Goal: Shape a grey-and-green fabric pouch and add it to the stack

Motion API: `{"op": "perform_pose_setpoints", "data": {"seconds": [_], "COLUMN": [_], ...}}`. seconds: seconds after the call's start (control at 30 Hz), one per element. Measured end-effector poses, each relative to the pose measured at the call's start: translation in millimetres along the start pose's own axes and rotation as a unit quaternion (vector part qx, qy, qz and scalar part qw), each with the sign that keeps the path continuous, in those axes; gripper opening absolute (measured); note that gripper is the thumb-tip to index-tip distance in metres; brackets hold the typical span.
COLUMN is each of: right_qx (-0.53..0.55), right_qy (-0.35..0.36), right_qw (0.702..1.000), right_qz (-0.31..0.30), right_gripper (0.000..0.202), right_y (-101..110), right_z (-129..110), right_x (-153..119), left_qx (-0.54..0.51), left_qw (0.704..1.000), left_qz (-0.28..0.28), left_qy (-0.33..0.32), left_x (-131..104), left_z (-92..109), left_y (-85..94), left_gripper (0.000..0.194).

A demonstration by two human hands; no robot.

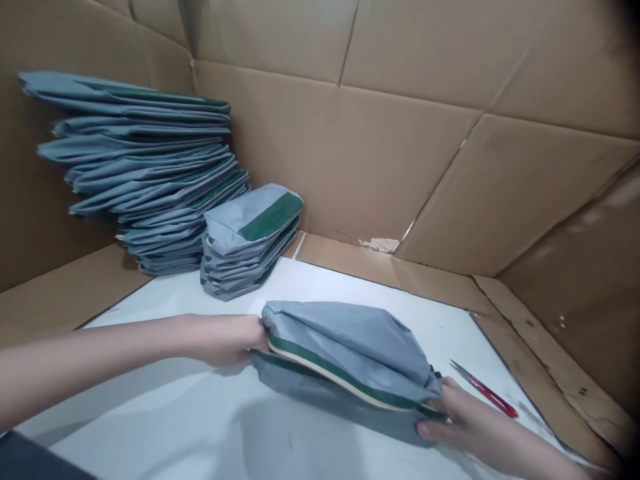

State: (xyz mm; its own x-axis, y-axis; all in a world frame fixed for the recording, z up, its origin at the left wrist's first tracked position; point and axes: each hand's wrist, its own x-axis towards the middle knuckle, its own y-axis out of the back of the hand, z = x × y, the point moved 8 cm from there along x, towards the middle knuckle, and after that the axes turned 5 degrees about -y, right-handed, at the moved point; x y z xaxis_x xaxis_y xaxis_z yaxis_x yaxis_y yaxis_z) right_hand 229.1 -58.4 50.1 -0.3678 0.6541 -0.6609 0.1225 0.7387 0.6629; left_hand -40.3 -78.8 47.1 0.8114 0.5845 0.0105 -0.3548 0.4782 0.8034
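Observation:
A grey fabric pouch (pixel 345 347) with green trim and a cream zipper edge lies across the white work surface in front of me. Its mouth faces me and gapes a little. At the pouch's left end, my left hand (pixel 243 340) is closed on the corner, its fingertips hidden in the fabric. My right hand (pixel 450 410) grips the opposite end, with the thumb on the lower side and the other fingers partly tucked behind the cloth.
Red-handled thread snips (pixel 493 398) lie to the right of the pouch. A tall stack of flat grey-green pouches (pixel 165 167) stands at the back left, beside a shorter stack of shaped pouches (pixel 250 247). Cardboard walls (pixel 400 153) enclose the white surface (pixel 200 413).

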Motion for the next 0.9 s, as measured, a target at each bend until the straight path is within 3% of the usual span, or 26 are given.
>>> {"op": "perform_pose_setpoints", "data": {"seconds": [0.1, 0.27, 0.47, 0.53, 0.63, 0.7, 0.8, 0.9], "right_qx": [-0.031, -0.064, -0.085, -0.031, 0.087, 0.082, -0.004, -0.075], "right_qy": [0.038, -0.014, 0.033, 0.031, 0.02, 0.012, -0.008, 0.016], "right_qw": [0.999, 0.997, 0.988, 0.994, 0.996, 0.996, 1.0, 0.992], "right_qz": [0.001, 0.034, 0.123, 0.101, -0.003, -0.043, 0.023, 0.099], "right_gripper": [0.018, 0.042, 0.031, 0.034, 0.041, 0.047, 0.051, 0.044], "right_y": [12, 14, 21, 17, 1, -7, 1, 11], "right_z": [-16, -1, 2, -2, -7, -6, 0, -20], "right_x": [-1, 4, 12, 11, 7, 3, 2, 4], "left_qx": [-0.008, 0.007, 0.04, 0.028, 0.032, 0.033, 0.029, 0.041], "left_qw": [0.999, 0.999, 0.999, 0.998, 0.996, 0.994, 0.991, 0.995], "left_qz": [-0.033, -0.041, -0.026, -0.054, -0.085, -0.107, -0.128, -0.086], "left_qy": [-0.021, 0.01, 0.007, -0.001, 0.001, 0.016, 0.028, -0.009], "left_x": [3, 5, 13, 17, 17, 13, 11, 23], "left_z": [8, 12, 19, 19, 11, 5, 4, 19], "left_y": [-6.7, -12.2, -16.3, -20.0, -19.2, -18.3, -18.8, -14.9], "left_gripper": [0.053, 0.032, 0.026, 0.025, 0.024, 0.024, 0.028, 0.034]}}
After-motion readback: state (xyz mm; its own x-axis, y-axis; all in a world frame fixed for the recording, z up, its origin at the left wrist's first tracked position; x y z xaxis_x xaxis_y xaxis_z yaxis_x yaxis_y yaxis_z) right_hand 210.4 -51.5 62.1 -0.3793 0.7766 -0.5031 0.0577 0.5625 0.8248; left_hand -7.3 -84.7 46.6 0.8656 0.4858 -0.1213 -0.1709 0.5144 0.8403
